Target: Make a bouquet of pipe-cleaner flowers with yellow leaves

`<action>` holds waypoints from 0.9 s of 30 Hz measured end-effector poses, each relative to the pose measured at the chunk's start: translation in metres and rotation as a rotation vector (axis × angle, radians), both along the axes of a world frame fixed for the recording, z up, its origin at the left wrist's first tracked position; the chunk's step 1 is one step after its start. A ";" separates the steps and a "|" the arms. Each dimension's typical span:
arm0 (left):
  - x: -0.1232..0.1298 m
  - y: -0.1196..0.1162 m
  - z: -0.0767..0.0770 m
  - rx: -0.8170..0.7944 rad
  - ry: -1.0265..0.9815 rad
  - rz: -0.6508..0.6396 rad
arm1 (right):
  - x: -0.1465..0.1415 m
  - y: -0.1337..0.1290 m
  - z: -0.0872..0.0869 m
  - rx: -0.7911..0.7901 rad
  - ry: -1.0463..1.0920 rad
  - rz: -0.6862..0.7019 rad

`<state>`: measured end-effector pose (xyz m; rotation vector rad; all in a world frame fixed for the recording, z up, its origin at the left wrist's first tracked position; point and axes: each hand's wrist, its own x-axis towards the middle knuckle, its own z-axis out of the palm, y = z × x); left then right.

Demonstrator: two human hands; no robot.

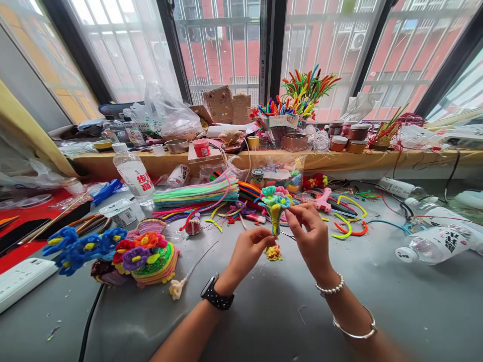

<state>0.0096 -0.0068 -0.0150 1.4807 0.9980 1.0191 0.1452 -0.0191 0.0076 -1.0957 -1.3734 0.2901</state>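
Held up over the grey table is a small pipe-cleaner bouquet, with teal and pink blooms above a yellow and blue-green stem. My left hand, with a watch on its wrist, pinches the bottom of the stem. Beside the blooms, my right hand has thumb and forefinger closed together at the bouquet's right edge; whether they grip a petal or a strand I cannot make out. Under the bouquet lies a small yellow and red fuzzy piece. A cream flower with a long stem rests left of my left hand.
Blue, red and purple pipe-cleaner flowers stand at left. Behind lie a pastel pipe-cleaner bundle, a pink glue gun and loose yellow curved pieces. Water bottles stand left; others lie right. Jars line the window ledge.
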 end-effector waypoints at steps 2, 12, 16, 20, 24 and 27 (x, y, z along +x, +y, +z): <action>0.000 0.000 0.000 0.070 0.053 0.063 | -0.001 -0.001 0.000 -0.035 -0.016 0.036; 0.003 -0.005 -0.004 0.363 0.278 0.276 | -0.017 0.003 -0.012 -0.143 0.256 0.029; 0.004 -0.006 -0.003 0.334 0.273 0.248 | -0.018 0.004 -0.016 -0.159 0.340 0.017; 0.004 -0.004 -0.003 0.214 0.163 0.182 | -0.016 0.004 -0.016 -0.128 0.384 0.086; 0.003 -0.001 -0.004 0.060 -0.039 0.106 | -0.015 0.005 -0.014 -0.109 0.459 0.183; 0.002 0.000 -0.002 -0.020 -0.144 0.066 | -0.016 0.006 -0.012 -0.151 0.563 0.254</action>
